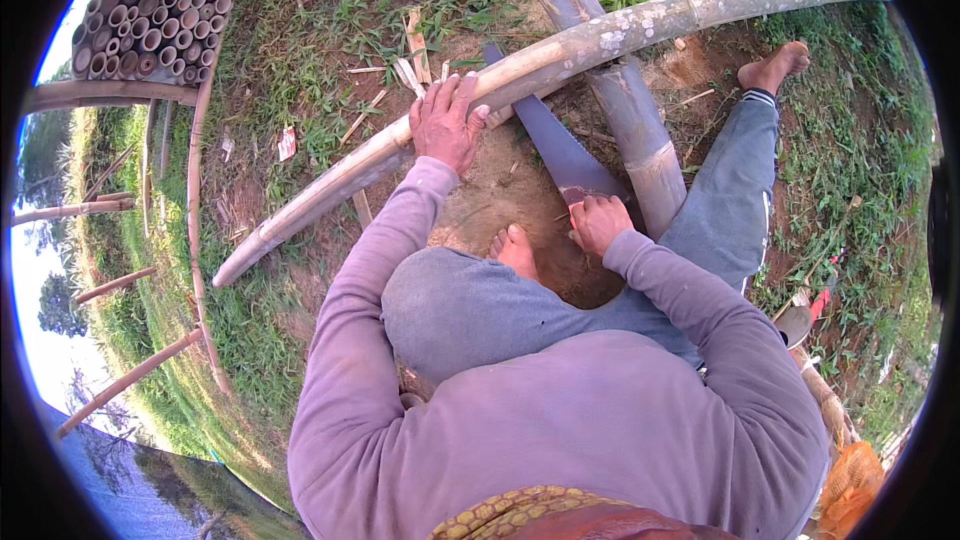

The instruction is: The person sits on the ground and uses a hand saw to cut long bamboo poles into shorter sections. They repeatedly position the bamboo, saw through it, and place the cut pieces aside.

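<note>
A long pale bamboo pole [650, 25] slants across the upper middle, lying over a thicker grey bamboo pole [637, 120]. My left hand [447, 123] grips the long pole from above, its fingers bent over the top. In my right hand [600, 223], closed near my bent leg, is the handle of a handsaw [563, 148]. Its dark blade points up and to the left. The long pole hides part of the blade, and the tip shows on the far side. Whether the teeth touch the bamboo, I cannot tell.
Bamboo slivers [418, 45] lie on the ground beyond my left hand. Stacked cut bamboo [155, 15] stands at the far left, above a pole fence [197, 190]. A flat blade with red [797, 320] and orange netting [852, 485] lie at the right. My bare foot [775, 68] extends to the far right.
</note>
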Motion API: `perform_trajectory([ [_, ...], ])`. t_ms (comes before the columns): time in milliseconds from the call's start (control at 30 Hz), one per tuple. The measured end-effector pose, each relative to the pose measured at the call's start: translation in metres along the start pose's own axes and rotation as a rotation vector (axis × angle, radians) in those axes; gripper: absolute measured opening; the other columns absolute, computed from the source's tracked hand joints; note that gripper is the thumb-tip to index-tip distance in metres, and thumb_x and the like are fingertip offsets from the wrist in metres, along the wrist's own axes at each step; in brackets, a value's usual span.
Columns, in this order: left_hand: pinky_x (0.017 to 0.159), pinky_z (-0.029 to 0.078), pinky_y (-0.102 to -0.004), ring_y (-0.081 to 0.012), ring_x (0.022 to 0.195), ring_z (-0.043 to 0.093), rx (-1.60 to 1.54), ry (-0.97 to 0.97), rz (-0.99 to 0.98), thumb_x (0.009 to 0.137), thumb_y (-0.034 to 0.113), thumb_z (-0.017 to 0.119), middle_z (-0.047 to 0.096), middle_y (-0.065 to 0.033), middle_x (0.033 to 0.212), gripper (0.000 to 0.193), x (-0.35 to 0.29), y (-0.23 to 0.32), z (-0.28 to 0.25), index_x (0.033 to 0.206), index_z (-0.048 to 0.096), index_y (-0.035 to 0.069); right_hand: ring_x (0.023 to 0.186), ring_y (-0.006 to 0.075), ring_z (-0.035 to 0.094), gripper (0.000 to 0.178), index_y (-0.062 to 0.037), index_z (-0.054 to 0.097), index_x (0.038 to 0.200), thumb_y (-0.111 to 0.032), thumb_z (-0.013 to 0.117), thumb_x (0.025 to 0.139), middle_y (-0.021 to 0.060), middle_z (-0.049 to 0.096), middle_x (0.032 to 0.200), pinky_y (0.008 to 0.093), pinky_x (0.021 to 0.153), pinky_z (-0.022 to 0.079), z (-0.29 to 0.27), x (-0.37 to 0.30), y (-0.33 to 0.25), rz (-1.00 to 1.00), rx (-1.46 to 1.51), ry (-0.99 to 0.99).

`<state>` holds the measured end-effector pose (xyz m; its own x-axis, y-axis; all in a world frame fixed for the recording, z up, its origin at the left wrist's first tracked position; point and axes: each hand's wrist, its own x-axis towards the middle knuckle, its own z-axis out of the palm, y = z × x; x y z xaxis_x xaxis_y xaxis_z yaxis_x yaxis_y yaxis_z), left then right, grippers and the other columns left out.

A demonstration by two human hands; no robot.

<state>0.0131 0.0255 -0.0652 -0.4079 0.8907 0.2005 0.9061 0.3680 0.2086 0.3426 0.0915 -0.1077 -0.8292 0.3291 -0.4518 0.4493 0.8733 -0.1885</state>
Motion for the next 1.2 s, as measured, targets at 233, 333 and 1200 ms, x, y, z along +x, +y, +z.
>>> perform_trajectory([
  [233,0.114,0.052,-0.0412,-0.0329,0.135,0.067,-0.236,-0.068,-0.128,0.103,0.043,0.073,0.073,-0.0095,0.144,0.046,0.045,0.024,-0.005,0.144,0.071,0.022,0.126,0.0305,0.068,0.039,-0.0034,0.064,0.135,-0.027,0.061,0.104,0.0151,0.071,0.131,0.049,0.106,0.051,0.066,0.001,0.016,-0.075,-0.162,-0.133],
  [333,0.113,0.05,-0.0439,-0.0322,0.131,0.068,-0.351,-0.154,-0.198,0.101,0.041,0.074,0.074,-0.0077,0.141,0.046,0.054,0.027,-0.012,0.144,0.071,0.024,0.119,0.0326,0.071,0.045,-0.0027,0.063,0.132,-0.028,0.07,0.096,0.0165,0.074,0.122,0.0478,0.104,0.052,0.0,-0.029,0.01,-0.158,-0.064,-0.13],
  [1200,0.103,0.058,-0.0474,-0.0385,0.118,0.074,-0.018,-0.274,-0.241,0.099,0.045,0.077,0.078,-0.0146,0.127,0.047,0.066,0.054,-0.041,0.142,0.072,0.026,0.085,0.0198,0.076,0.032,0.0032,0.069,0.126,-0.008,0.081,0.098,0.0121,0.078,0.099,0.0333,0.078,0.059,-0.105,-0.101,0.017,0.056,1.113,1.053],
])
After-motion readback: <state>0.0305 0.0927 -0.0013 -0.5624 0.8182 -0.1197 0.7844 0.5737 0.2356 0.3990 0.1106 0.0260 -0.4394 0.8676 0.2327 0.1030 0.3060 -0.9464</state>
